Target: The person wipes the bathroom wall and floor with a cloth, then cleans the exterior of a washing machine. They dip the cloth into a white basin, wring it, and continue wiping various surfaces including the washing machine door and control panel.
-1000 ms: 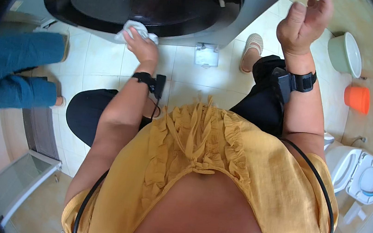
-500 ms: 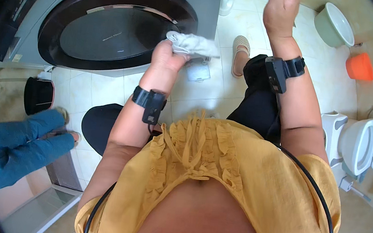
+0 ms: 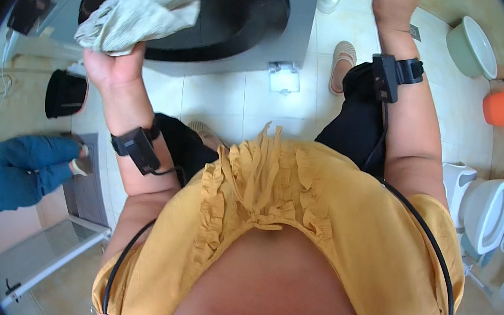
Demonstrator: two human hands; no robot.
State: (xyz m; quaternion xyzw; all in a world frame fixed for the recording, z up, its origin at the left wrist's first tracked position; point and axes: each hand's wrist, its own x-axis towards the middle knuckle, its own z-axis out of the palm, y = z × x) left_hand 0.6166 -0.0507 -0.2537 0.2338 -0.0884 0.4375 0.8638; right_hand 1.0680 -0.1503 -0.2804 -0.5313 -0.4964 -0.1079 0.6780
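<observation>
My left hand [image 3: 114, 68] is closed on a pale grey-white cloth [image 3: 146, 15]. The crumpled cloth is spread out in front of the dark round door [image 3: 244, 15] of a grey front-loading washing machine [image 3: 301, 28]; whether it touches the door I cannot tell. Past the machine's right side, my right hand [image 3: 396, 8] reaches up to the top edge of the view. Its fingers are cut off there, so what they do or hold is hidden.
A small clear plastic item [image 3: 284, 78] lies on the tiles before the machine. At right are a pale green basin [image 3: 472, 47], an orange bucket [image 3: 500, 108] and a white toilet [image 3: 487, 215]. A black bucket [image 3: 64, 95] and another person in jeans [image 3: 30, 171] are at left.
My left hand has swung left across the machine's door with the cloth, which is more spread out. The right hand is higher in view, its fingers further out of frame. The view has shifted slightly.
</observation>
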